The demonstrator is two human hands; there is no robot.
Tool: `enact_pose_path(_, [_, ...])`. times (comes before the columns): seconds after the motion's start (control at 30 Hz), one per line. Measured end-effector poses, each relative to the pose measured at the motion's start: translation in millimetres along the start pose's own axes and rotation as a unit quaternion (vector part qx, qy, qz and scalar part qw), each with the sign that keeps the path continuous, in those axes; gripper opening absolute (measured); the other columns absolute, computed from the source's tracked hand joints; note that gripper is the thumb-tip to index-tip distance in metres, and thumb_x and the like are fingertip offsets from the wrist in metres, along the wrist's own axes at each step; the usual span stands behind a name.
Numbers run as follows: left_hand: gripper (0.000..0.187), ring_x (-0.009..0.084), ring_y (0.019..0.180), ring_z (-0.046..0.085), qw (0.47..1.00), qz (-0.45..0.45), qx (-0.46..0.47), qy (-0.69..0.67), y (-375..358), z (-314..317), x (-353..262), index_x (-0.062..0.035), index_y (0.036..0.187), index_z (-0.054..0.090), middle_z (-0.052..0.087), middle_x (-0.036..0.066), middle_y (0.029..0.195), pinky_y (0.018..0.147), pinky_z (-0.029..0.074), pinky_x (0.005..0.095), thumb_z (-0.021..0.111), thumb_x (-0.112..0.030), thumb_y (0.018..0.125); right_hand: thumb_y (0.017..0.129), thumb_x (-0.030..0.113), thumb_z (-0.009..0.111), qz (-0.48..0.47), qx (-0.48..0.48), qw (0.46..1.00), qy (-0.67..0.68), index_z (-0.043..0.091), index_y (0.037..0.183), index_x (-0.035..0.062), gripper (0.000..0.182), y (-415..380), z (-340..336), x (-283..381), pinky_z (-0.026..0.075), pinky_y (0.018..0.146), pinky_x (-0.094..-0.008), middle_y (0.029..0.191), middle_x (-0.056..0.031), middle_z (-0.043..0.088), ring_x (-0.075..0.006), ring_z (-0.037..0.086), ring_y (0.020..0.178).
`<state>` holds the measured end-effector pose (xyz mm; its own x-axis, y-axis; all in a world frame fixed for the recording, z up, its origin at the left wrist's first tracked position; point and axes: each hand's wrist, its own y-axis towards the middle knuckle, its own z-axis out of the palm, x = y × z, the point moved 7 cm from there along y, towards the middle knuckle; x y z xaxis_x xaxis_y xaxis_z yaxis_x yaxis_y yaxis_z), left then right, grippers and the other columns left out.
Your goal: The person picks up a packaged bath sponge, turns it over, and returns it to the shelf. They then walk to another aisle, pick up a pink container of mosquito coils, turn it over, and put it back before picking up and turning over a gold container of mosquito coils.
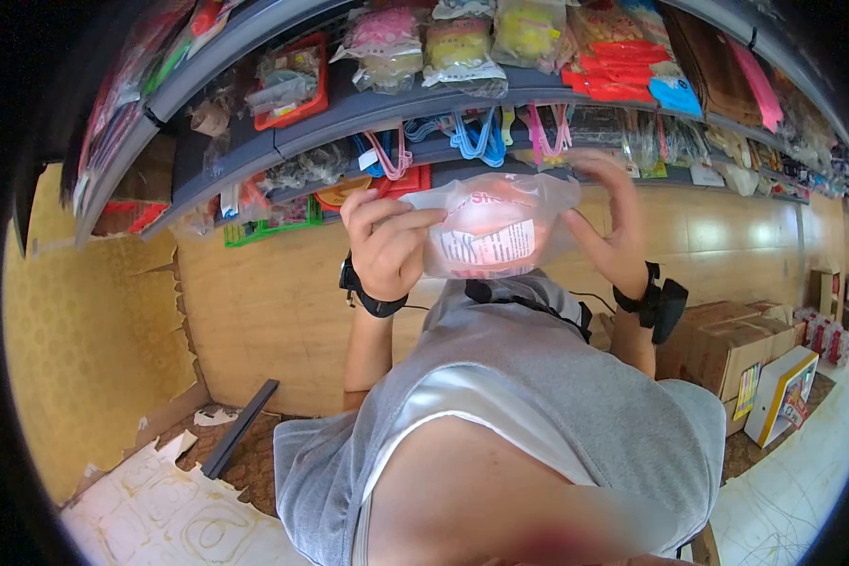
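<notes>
One translucent plastic bag [486,247], head view: reddish contents, white printed label; located before the wearer's torso, between both hands. Left hand [387,247]: at the bag's left end, fingers folded over and gripping it. Right hand [616,241]: at the bag's right end, thumb and fingers spread apart in a curve; whether the thumb tip touches the film cannot be told.

Beyond the bag: dark shelf [349,118]; blue hangers [481,141]. Beyond and left of the bag: red basket [322,80]; lower, green basket [275,226]. Beyond and right of the bag: red packets [623,71]. Right of the bag, nearer the wearer: cardboard boxes [740,344]. Left of the bag, nearer the wearer: dark bar [241,429].
</notes>
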<state>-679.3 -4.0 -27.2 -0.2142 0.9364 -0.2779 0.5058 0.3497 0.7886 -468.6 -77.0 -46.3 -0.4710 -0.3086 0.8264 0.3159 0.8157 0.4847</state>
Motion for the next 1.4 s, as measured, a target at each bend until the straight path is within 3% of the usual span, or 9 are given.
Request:
enact_pose_path(0.13, [0.013, 0.0214, 0.079, 0.048, 0.999, 0.009, -0.031, -0.024, -2.2, -1.0, 1.5, -0.0093, 0.073, 0.051, 0.060, -0.001, 0.085, 0.079, 0.035, 0.0384, 0.059, -0.004, 0.063, 0.070, 0.002, 0.061, 0.084, 0.084, 0.992, 0.051, 0.050, 0.100, 0.0013, 0.032, -22.3, 10.7, -32.9, 0.038, 0.080, -0.0283, 0.100, -0.0088, 0.052, -0.0178, 0.048, 0.093])
enact_pose_path(0.3, [0.020, 0.0254, 0.083, 0.046, 0.992, -0.032, -0.085, -0.088, -11.7, -2.6, 9.7, -0.0100, 0.079, 0.051, 0.055, 0.006, 0.092, 0.077, 0.036, 0.0384, 0.062, -0.006, 0.063, 0.072, 0.001, 0.060, 0.188, 0.046, 0.922, 0.335, 0.048, 0.102, -0.0009, 0.032, -18.5, 15.8, -26.7, 0.039, 0.078, -0.0254, 0.093, -0.0047, 0.052, -0.0123, 0.049, 0.088])
enact_pose_path(0.53, [0.019, 0.0261, 0.095, 0.044, 0.971, -0.158, -0.079, -0.164, -19.0, 3.9, 25.1, -0.0054, 0.081, 0.052, 0.047, 0.014, 0.105, 0.080, 0.035, 0.0356, 0.062, -0.004, 0.065, 0.073, 0.009, 0.061, 0.217, 0.105, 0.889, 0.389, 0.045, 0.104, 0.0022, 0.035, -25.5, 21.0, -36.8, 0.037, 0.077, -0.0243, 0.095, -0.0044, 0.051, -0.0121, 0.049, 0.088])
enact_pose_path(0.6, [0.018, 0.0260, 0.098, 0.043, 0.959, -0.182, -0.077, -0.204, -22.2, 11.0, 31.6, -0.0045, 0.081, 0.052, 0.045, 0.014, 0.109, 0.082, 0.034, 0.0355, 0.062, -0.004, 0.066, 0.075, 0.004, 0.057, 0.236, 0.036, 0.873, 0.424, 0.048, 0.098, 0.0016, 0.024, -23.5, 17.9, -36.0, 0.038, 0.075, -0.0227, 0.089, -0.0021, 0.053, -0.0101, 0.049, 0.083])
enact_pose_path(0.7, [0.029, 0.0247, 0.101, 0.044, 0.885, -0.286, -0.087, -0.358, -31.5, 23.2, 46.3, -0.0018, 0.094, 0.051, 0.041, 0.013, 0.114, 0.085, 0.035, 0.0347, 0.063, -0.005, 0.068, 0.079, 0.007, 0.055, 0.255, -0.012, 0.891, 0.375, 0.048, 0.096, 0.0020, 0.020, -25.4, 13.1, -42.5, 0.037, 0.076, -0.0225, 0.090, -0.0017, 0.052, -0.0096, 0.048, 0.084])
enact_pose_path(0.8, [0.059, 0.0195, 0.100, 0.046, 0.797, -0.355, -0.029, -0.488, -37.7, 39.2, 51.7, 0.0008, 0.121, 0.032, 0.040, 0.011, 0.115, 0.085, 0.037, 0.0297, 0.062, -0.002, 0.069, 0.084, 0.009, 0.047, 0.227, -0.008, 0.901, 0.369, 0.046, 0.102, 0.0025, 0.019, -31.1, 9.4, -50.2, 0.036, 0.080, -0.0243, 0.099, -0.0046, 0.050, -0.0114, 0.047, 0.092])
enact_pose_path(0.9, [0.046, 0.0147, 0.094, 0.048, 0.736, -0.423, -0.005, -0.529, -54.7, 49.5, 59.0, 0.0005, 0.113, 0.041, 0.048, 0.008, 0.104, 0.080, 0.039, 0.0262, 0.061, -0.002, 0.071, 0.084, 0.010, 0.047, 0.218, -0.028, 0.904, 0.366, 0.047, 0.099, 0.0027, 0.017, -28.9, 9.5, -43.2, 0.036, 0.079, -0.0238, 0.099, -0.0041, 0.049, -0.0108, 0.047, 0.090])
enact_pose_path(1.1, [0.012, 0.0056, 0.069, 0.050, 0.747, -0.461, -0.052, -0.477, -75.1, 41.6, 73.2, -0.0002, 0.084, 0.053, 0.055, 0.001, 0.076, 0.063, 0.039, 0.0190, 0.060, -0.005, 0.075, 0.083, 0.007, 0.048, 0.211, -0.042, 0.894, 0.394, 0.047, 0.093, 0.0023, 0.011, -24.5, 11.3, -45.1, 0.036, 0.076, -0.0223, 0.091, -0.0023, 0.050, -0.0087, 0.046, 0.085])
enact_pose_path(1.4, [0.009, 0.0040, 0.065, 0.048, 0.798, -0.447, -0.093, -0.394, -59.3, 25.6, 69.1, -0.0003, 0.079, 0.055, 0.056, 0.000, 0.073, 0.059, 0.037, 0.0172, 0.061, -0.006, 0.076, 0.083, 0.005, 0.049, 0.219, -0.079, 0.874, 0.426, 0.048, 0.086, 0.0031, 0.004, -25.9, 11.4, -57.0, 0.038, 0.070, -0.0212, 0.083, -0.0018, 0.052, -0.0083, 0.048, 0.076])
